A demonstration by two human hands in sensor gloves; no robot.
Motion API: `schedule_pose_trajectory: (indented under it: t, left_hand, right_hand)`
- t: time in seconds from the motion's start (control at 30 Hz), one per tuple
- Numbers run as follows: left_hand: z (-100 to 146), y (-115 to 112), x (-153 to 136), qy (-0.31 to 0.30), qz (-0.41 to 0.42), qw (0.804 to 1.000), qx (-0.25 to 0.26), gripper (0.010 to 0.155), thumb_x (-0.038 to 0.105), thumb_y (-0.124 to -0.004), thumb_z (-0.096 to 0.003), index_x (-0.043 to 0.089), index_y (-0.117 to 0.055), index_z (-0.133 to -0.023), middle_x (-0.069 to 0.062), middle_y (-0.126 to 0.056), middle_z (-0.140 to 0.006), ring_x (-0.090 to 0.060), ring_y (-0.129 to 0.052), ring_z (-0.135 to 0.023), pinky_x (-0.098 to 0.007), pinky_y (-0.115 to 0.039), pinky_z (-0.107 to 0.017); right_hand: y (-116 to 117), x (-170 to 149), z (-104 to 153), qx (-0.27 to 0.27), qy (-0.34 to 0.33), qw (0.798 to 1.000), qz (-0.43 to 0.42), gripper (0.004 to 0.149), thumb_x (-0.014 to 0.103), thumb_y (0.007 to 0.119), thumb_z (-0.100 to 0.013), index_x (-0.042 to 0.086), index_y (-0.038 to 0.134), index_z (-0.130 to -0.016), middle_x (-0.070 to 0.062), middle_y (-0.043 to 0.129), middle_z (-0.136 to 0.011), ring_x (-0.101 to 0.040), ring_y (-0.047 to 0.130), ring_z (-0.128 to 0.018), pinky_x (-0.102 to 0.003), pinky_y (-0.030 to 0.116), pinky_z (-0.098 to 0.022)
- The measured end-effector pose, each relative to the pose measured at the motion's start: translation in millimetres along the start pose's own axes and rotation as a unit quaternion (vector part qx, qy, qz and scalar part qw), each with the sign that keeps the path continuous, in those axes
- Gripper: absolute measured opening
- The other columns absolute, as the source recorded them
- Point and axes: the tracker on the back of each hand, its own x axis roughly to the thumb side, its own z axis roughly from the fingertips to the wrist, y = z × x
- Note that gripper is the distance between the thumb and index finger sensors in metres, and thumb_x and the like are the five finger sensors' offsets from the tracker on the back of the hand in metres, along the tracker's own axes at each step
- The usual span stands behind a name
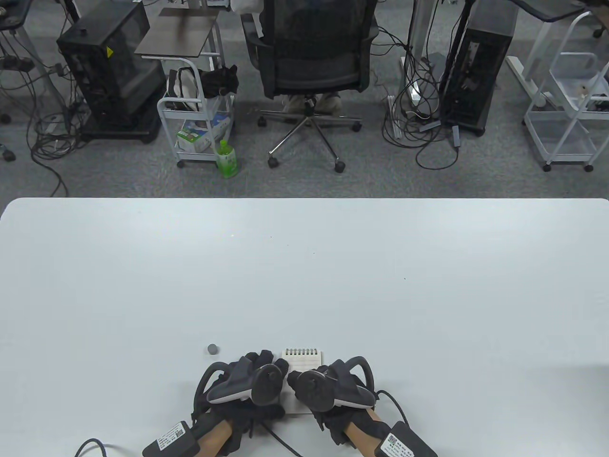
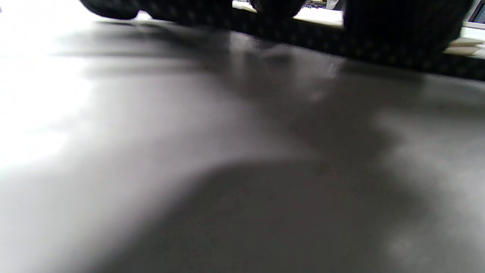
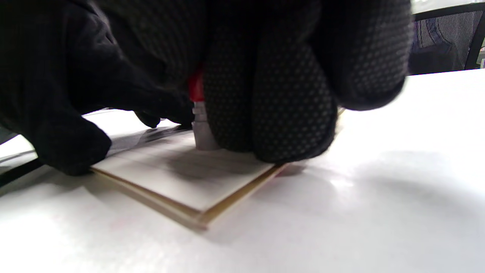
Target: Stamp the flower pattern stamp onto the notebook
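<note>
Pinched between the right hand's (image 3: pixel 212 76) gloved fingers (image 3: pixel 288 113), the stamp (image 3: pixel 201 125) stands upright with its pale base pressed on the notebook (image 3: pixel 182 178) page; that grip shows plainly only in the right wrist view.

Table view: both hands sit at the bottom centre of the frame. The left hand (image 1: pixel 247 381) lies over the notebook's (image 1: pixel 304 358) left side, the right hand (image 1: pixel 328 385) over its right side, and only the spiral-bound top edge peeks out above them. A small grey round thing, possibly the stamp's cap (image 1: pixel 212 349), sits on the white surface (image 1: pixel 304 276) just left of the left hand.

Left wrist view: mostly blurred surface in shadow, with dark gloved fingers (image 2: pixel 394 30) along the top edge. Whether the left grip is spread or curled I cannot tell.

Right wrist view: a red band shows on the stamp above its ribbed grey base, near the frame's centre. The notebook's near corner points toward the lower middle, lying flat on the surface.

Risk from here: if the stamp tilts or twists under pressure, the flower would likely print smeared or partial. If the notebook slides when the stamp lifts, the print could smudge, so the left hand probably needs to hold the page down.
</note>
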Motion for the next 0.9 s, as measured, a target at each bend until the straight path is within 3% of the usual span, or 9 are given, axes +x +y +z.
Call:
schedule_pose_trajectory:
  t: [0.33, 0.53, 0.9]
  left_hand:
    - [0, 0, 0, 0.000, 0.000, 1.000, 0.000, 0.090, 0.063, -0.070, -0.0337, 0.023, -0.036, -0.107, -0.017, -0.030, -0.113, -0.046, -0.036, -0.100, -0.064, -0.045, -0.066]
    - [0, 0, 0, 0.000, 0.000, 1.000, 0.000, 0.089, 0.063, -0.069, -0.0337, 0.023, -0.036, -0.107, -0.017, -0.030, -0.113, -0.046, -0.036, -0.100, -0.064, -0.045, -0.066]
    - [-1, 0, 0, 0.000, 0.000, 1.000, 0.000, 0.090, 0.063, -0.070, -0.0337, 0.023, -0.036, -0.107, -0.017, -0.030, -0.112, -0.046, -0.036, -0.100, -0.064, -0.045, -0.066]
  right_hand:
    - [-4, -1, 3, -0.021, -0.003, 1.000, 0.009, 0.045, 0.030, 0.083, -0.040, 0.022, 0.082, -0.084, -0.015, 0.098, -0.062, -0.031, 0.108, -0.046, -0.051, 0.085, -0.045]
    - [-25, -15, 8, -0.063, 0.014, 0.996, -0.059, 0.045, 0.029, 0.084, -0.040, 0.018, 0.083, -0.084, -0.016, 0.099, -0.062, -0.032, 0.108, -0.045, -0.053, 0.084, -0.046]
    - [-29, -39, 13, -0.024, 0.024, 0.997, -0.063, 0.044, 0.030, 0.086, -0.039, 0.018, 0.086, -0.081, -0.016, 0.100, -0.059, -0.031, 0.109, -0.042, -0.053, 0.084, -0.045]
